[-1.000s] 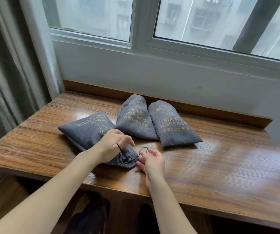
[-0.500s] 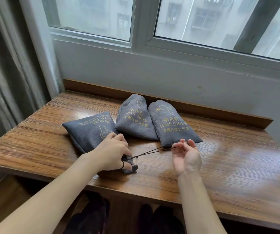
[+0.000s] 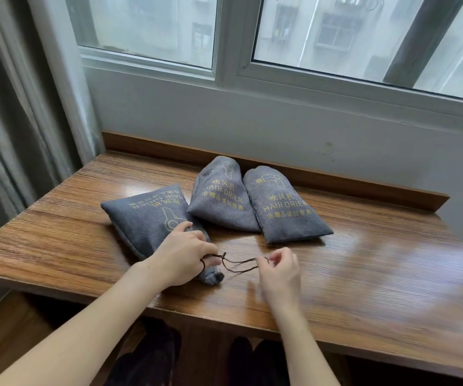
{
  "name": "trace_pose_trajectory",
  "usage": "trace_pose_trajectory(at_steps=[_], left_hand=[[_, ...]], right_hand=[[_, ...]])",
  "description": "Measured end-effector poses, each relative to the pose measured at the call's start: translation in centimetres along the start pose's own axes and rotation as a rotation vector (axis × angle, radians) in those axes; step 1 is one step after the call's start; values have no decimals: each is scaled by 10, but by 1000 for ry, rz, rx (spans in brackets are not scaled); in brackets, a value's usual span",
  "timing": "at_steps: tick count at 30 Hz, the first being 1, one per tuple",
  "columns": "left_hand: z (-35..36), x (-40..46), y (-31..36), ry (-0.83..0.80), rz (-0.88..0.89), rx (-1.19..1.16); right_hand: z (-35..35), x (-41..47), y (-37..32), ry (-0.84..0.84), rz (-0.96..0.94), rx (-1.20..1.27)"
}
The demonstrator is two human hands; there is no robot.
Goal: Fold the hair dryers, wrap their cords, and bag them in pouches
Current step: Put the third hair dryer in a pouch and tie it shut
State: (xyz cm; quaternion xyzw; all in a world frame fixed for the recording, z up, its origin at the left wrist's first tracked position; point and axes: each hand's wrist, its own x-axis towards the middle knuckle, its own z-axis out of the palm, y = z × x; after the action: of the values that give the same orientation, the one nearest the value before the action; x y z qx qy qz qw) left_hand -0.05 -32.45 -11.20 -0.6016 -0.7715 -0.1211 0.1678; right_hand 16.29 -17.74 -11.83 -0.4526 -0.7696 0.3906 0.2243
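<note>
I am finishing the last pouch (image 3: pixel 146 218), at nine o'clock of two bagged pouches (image 3: pixel 252 204) on the table (image 3: pixel 364 274): left grip (image 3: pixel 181 259) clamping its neck, right grip (image 3: pixel 279 270) pinching the slack drawstring (image 3: pixel 241 265).

left hand (image 3: pixel 181 256) grips neck of near pouch (image 3: pixel 146 221) | right hand (image 3: pixel 280 270) pinches slack drawstring (image 3: pixel 241 264) | two filled pouches (image 3: pixel 252 201) behind on table (image 3: pixel 364 274)

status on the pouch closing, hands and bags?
Left hand grips near pouch at its neck. Right hand pinches slack drawstring. Two pouches lie behind; nothing in the way.
</note>
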Motion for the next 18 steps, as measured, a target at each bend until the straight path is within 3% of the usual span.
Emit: trace_pose_trajectory(at_steps=[3, 5, 10, 16, 18], left_hand=[[0, 1, 2, 55, -12, -10], [0, 1, 2, 76, -13, -17], [1, -3, 0, 92, -28, -71], [-2, -3, 1, 77, -12, -102], [-1, -4, -5, 0, -43, -175]], right_hand=[[14, -31, -18, -456, 227, 362], [31, -45, -29, -588, 333, 555], [57, -42, -49, -471, 381, 825], [61, -38, -52, -248, 183, 814], [60, -38, -51, -256, 262, 1033]])
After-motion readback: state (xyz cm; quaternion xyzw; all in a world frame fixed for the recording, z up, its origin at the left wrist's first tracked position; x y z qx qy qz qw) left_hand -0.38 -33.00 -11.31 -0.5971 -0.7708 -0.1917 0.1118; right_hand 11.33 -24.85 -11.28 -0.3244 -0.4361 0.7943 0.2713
